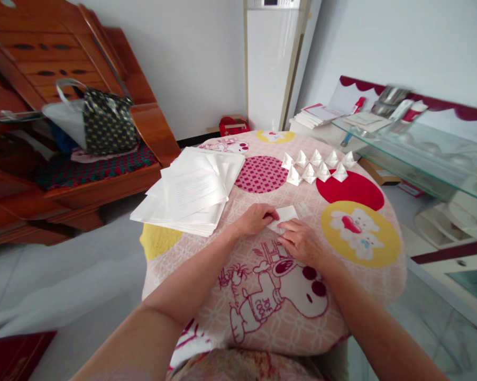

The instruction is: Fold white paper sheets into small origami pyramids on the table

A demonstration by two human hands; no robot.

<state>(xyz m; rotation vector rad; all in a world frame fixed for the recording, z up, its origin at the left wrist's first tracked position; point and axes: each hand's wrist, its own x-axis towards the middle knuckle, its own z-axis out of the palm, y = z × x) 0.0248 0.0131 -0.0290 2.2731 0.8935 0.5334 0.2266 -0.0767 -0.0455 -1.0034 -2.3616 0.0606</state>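
Note:
Between my hands a small folded piece of white paper lies on the patterned tablecloth. My left hand pinches its left edge, fingers curled together. My right hand rests on the paper's lower right part, fingertips pressing on it; whether they also grip it from beneath is hidden. Beyond my right hand stand two rows of several small folded white paper shapes with pointed tops. A loose stack of white paper sheets, the top one with printed lines, spreads out to the left of my hands.
A wooden bench holding a dark dotted bag stands at the left. At the right is a glass shelf with metal containers and papers. A tall white cabinet-like unit stands behind the round table.

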